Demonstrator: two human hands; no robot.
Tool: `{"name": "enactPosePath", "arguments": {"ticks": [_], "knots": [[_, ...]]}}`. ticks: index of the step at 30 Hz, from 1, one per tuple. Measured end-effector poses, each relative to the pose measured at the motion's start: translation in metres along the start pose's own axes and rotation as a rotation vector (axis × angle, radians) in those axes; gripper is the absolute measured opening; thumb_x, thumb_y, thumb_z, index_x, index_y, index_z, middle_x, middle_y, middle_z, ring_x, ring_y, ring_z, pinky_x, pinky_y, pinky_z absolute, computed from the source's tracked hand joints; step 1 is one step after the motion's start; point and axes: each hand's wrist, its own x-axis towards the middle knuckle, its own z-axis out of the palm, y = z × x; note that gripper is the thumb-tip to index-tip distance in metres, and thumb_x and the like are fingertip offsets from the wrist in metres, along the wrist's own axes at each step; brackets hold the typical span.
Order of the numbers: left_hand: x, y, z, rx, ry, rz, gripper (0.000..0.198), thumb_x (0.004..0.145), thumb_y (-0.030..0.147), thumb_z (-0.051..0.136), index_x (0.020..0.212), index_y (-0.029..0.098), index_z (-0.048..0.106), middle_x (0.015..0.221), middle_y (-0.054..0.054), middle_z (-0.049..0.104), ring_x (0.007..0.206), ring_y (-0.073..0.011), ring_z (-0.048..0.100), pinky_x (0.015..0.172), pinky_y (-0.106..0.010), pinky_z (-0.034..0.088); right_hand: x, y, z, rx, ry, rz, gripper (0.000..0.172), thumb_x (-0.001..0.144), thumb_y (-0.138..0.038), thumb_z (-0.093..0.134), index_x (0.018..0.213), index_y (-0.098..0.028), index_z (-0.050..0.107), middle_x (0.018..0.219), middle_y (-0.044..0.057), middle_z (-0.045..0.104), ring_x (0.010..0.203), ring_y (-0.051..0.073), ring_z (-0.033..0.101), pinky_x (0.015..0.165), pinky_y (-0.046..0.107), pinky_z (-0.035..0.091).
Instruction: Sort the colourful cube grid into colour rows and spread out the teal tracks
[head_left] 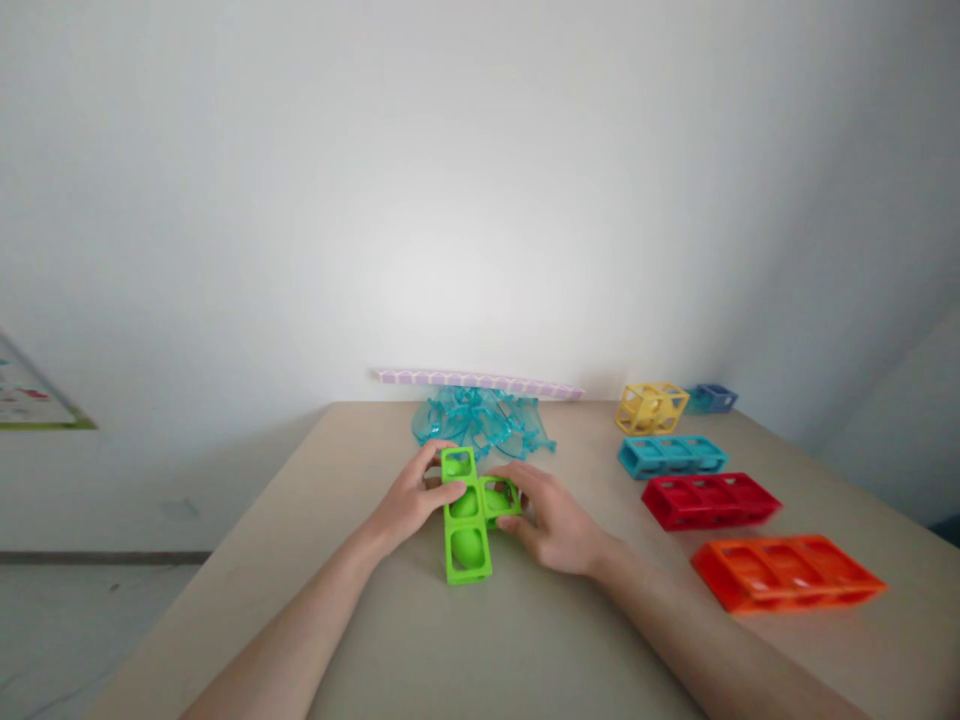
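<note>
A bright green T-shaped block (466,522) of open-framed cubes, with rounded green shapes inside, is between my two hands over the near middle of the table. My left hand (415,497) grips the long row from the left, its thumb lying across the front of the middle cube. From the other side, my right hand (559,518) pinches the single cube that sticks out to the right, fingers behind and thumb below. Whether the block rests on the table or is slightly raised, I cannot tell.
Along the table's (330,620) right side sit an orange block (787,573), a red block (711,502), a turquoise block (673,456), a yellow frame block (652,409) and a dark blue piece (717,398). Translucent teal pieces (484,418) lie behind my hands, before a lilac patterned strip (480,381) near the wall.
</note>
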Motion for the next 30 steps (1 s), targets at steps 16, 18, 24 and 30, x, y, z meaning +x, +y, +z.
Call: {"name": "enactPosePath", "arguments": {"ticks": [16, 18, 24, 30], "knots": [[-0.011, 0.009, 0.006, -0.212, -0.245, -0.062, 0.112, 0.064, 0.021, 0.082, 0.148, 0.037, 0.009, 0.110, -0.005, 0.062, 0.098, -0.0243, 0.063, 0.085, -0.039, 0.050, -0.001, 0.000, 0.001, 0.326, 0.221, 0.083, 0.032, 0.089, -0.044, 0.052, 0.112, -0.022, 0.051, 0.087, 0.003, 0.058, 0.072, 0.016, 0.055, 0.064, 0.029, 0.045], [-0.013, 0.008, 0.007, -0.230, -0.327, -0.092, 0.113, 0.064, 0.020, 0.082, 0.148, 0.036, 0.007, 0.116, -0.008, 0.061, 0.102, -0.0266, 0.063, 0.087, -0.042, 0.050, 0.001, 0.002, 0.007, 0.476, 0.197, 0.204, 0.038, 0.089, -0.050, 0.053, 0.115, -0.023, 0.047, 0.083, 0.001, 0.057, 0.066, 0.014, 0.053, 0.057, 0.026, 0.042], [-0.013, 0.006, 0.008, -0.205, -0.431, -0.139, 0.099, 0.065, 0.021, 0.081, 0.146, 0.027, 0.024, 0.138, -0.013, 0.048, 0.122, -0.0294, 0.052, 0.100, -0.044, 0.043, 0.004, -0.005, 0.021, 0.700, 0.004, 0.297, 0.037, 0.087, -0.051, 0.054, 0.108, -0.020, 0.057, 0.078, 0.001, 0.059, 0.067, 0.015, 0.057, 0.056, 0.026, 0.042], [-0.010, 0.003, 0.008, -0.186, -0.443, -0.172, 0.085, 0.068, 0.025, 0.079, 0.141, 0.028, 0.034, 0.111, -0.009, 0.065, 0.100, -0.0259, 0.064, 0.080, -0.035, 0.052, 0.004, -0.005, 0.020, 0.557, 0.215, 0.247, 0.035, 0.080, -0.039, 0.065, 0.108, -0.021, 0.055, 0.092, 0.004, 0.063, 0.081, 0.019, 0.062, 0.071, 0.034, 0.051]]}}
